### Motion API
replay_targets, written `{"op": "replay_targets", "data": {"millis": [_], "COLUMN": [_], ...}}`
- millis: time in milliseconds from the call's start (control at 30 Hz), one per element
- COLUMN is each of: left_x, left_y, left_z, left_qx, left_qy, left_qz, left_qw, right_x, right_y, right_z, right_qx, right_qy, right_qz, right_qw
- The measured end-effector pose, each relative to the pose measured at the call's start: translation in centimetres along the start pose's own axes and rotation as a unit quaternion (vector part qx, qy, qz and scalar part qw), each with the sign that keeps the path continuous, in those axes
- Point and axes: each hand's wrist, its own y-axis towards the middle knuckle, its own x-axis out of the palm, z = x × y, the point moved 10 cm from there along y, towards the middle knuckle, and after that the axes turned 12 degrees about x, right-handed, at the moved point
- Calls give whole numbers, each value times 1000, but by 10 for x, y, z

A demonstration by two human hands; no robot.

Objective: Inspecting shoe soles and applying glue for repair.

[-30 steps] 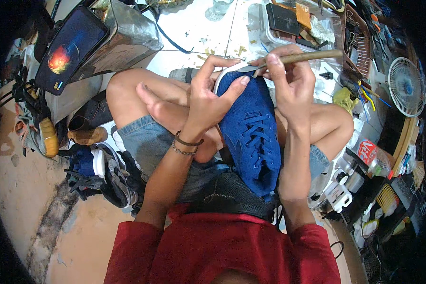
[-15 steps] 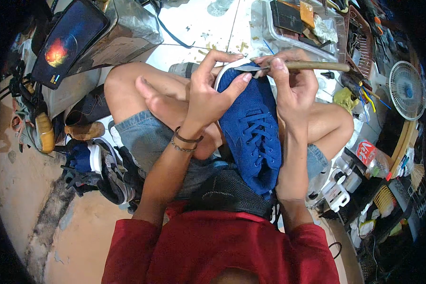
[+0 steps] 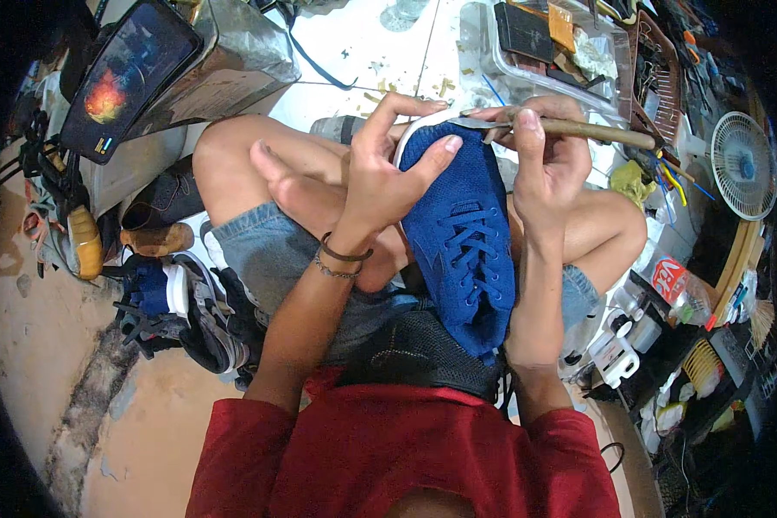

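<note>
A blue knit lace-up shoe (image 3: 457, 190) rests over my lap, its white-edged toe away from me. My left hand (image 3: 393, 160) is closed on the toe, thumb on the upper and fingers at the white sole edge. In my right hand (image 3: 548, 160) is a wooden-handled tool (image 3: 596, 131) with a pointed metal blade, gripped near where handle and blade meet. The blade lies along the right side of the toe, by the seam between upper and sole; whether its tip is in the seam I cannot tell.
A phone (image 3: 129, 82) leans on a metal box (image 3: 224, 73) at the far left. Other shoes (image 3: 186, 306) lie left of my lap. Ahead right stand a clear plastic bin (image 3: 565, 91) and a brown basket (image 3: 656, 82); a small fan (image 3: 742, 164) and a bottle (image 3: 678, 285) are further right.
My right hand and the tool have shifted right, and the blade has slid from the top of the toe toward its right edge. My left hand still holds the shoe, almost unmoved.
</note>
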Motion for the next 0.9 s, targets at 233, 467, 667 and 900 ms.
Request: {"op": "replay_targets", "data": {"millis": [233, 467, 667, 900], "left_x": [-1, 0, -2, -7], "left_y": [0, -1, 1, 6], "left_z": [-1, -5, 1, 10], "left_qx": [5, -36, -52, 0], "left_qy": [8, -8, -8, 38], "left_qz": [1, -6, 10, 24], "left_qw": [1000, 999, 999, 999], "right_x": [13, -3, -33, 0], "right_y": [1, 7, 15, 119], "right_z": [-4, 7, 12, -34], "right_qx": [-19, 13, 53, -53], "right_qy": [-88, -55, 148, -153], "right_qz": [-23, -26, 35, 45], "right_qw": [996, 998, 987, 986]}}
